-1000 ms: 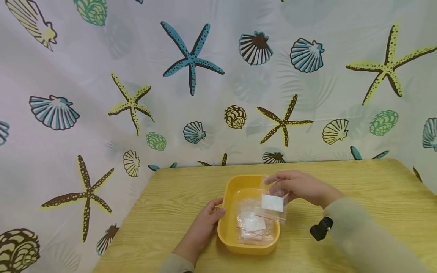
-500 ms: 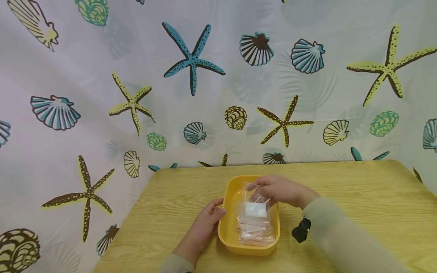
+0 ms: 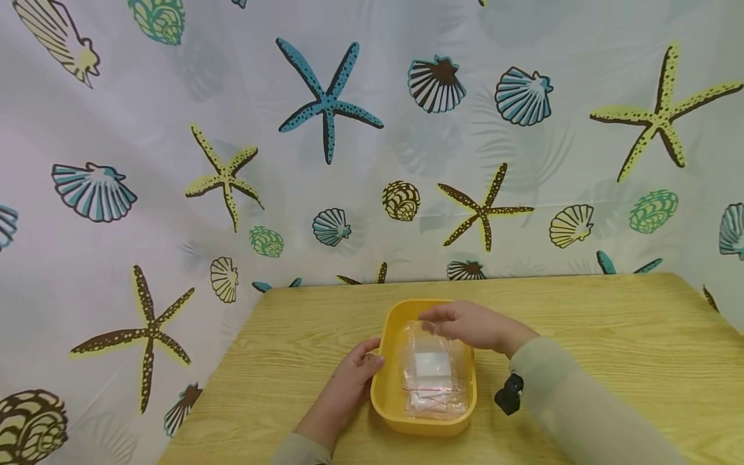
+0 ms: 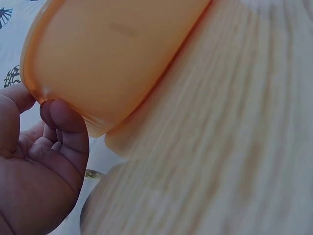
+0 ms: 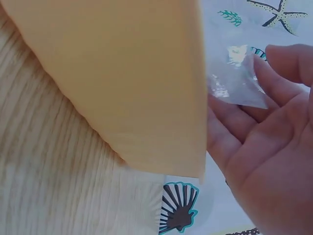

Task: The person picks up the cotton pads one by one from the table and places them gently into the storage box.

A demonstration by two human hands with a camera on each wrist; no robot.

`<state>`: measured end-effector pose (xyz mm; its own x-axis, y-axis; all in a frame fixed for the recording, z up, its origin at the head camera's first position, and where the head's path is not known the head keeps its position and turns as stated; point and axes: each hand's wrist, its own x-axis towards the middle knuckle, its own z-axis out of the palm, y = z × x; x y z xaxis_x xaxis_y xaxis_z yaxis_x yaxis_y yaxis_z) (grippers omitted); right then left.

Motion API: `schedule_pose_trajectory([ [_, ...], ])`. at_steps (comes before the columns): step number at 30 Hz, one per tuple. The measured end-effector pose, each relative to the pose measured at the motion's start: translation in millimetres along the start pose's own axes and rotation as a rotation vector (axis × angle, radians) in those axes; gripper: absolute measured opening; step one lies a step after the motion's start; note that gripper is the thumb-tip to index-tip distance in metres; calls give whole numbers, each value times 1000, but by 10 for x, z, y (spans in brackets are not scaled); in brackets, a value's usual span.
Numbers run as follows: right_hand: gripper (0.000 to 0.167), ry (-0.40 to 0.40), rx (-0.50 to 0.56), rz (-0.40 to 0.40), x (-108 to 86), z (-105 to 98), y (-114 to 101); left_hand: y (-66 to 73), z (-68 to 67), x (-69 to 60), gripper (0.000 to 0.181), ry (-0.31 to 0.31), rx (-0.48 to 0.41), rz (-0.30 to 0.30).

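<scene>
In the head view a yellow plastic tray (image 3: 378,391) stands on the table. My left hand (image 3: 356,369) holds its left rim, thumb and fingers pinching the edge; the left wrist view shows the tray's outer wall (image 4: 117,58) beside those curled fingers. Several clear zip bags with red seal lines lie in the tray. The top zip bag (image 3: 433,365) has a white rectangle in it. My right hand (image 3: 478,326) is over the far right of the tray, at that bag's upper end. In the right wrist view its fingers lie loose around clear plastic (image 5: 239,83), thumb apart.
A wood-grain table (image 3: 604,361) carries the tray. Behind and beside it hangs a white curtain (image 3: 360,213) printed with starfish and shells. A small black device (image 3: 509,394) is on my right wrist.
My right hand has moved left and lowered the zip bag with the white rectangle onto the others in the tray, then loosened its fingers. The left hand stays on the rim.
</scene>
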<state>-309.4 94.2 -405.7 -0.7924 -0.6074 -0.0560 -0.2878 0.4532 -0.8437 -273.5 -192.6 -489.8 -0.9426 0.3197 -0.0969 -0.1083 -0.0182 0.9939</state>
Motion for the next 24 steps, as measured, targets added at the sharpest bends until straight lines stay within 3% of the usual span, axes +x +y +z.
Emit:
schedule_pose_trajectory([
  [11,34,112,-44,-3,-48,-105,-19,-2,-7,-5,53,1,2,-5],
  [24,35,144,75,-6,-281,-314,124,12,-5,-1,55,11,19,-9],
])
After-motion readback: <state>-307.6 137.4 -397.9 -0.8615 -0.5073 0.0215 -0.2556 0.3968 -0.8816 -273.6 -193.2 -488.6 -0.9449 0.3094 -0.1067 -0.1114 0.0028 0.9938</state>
